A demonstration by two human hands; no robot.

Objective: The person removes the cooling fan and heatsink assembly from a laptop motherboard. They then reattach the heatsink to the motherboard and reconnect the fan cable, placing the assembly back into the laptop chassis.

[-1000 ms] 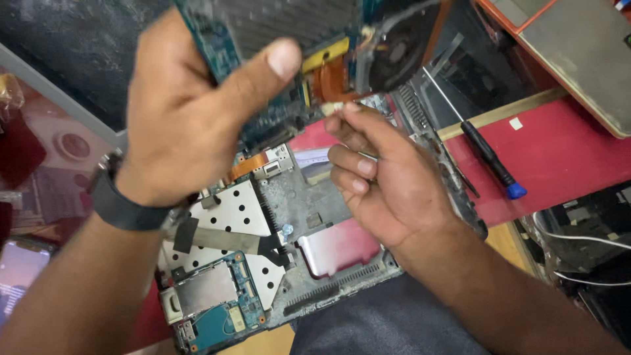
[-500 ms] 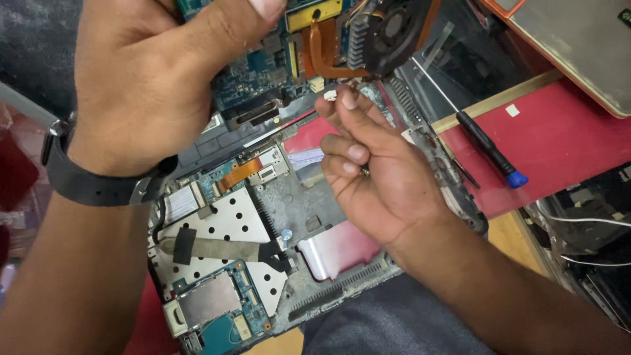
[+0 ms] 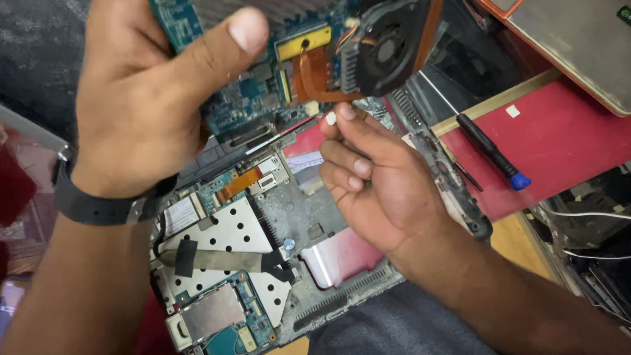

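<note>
— What's that in the left hand?

— A blue-green laptop circuit board with a round black cooling fan and a copper heat pipe on it. The fingers are clamped on the board's left edge, thumb pressed flat across its face. It's held tilted, up above the opened grey laptop chassis.

— It seemed to swing about just now.

— It did. A moment ago the hand was higher and further forward, so the board was half out of sight; now it sits lower, and the fan end hangs over the chassis' far right corner. That reads to me like the board is free of the chassis, not tied down anywhere I can see.

— And the right hand?

— Over the chassis' right half, just under the board's lower edge. Its fingers are drawn together, pinching a tiny white piece between thumb and forefinger. That pinch has hardly shifted.

— Anything else around?

— A flat grey ribbon strap lies across the chassis' perforated silver plate. To the right of the chassis, a black screwdriver with a blue cap rests on a red mat on the table. Beyond the mat, far right of the chassis, sits a grey laptop lid.
</note>
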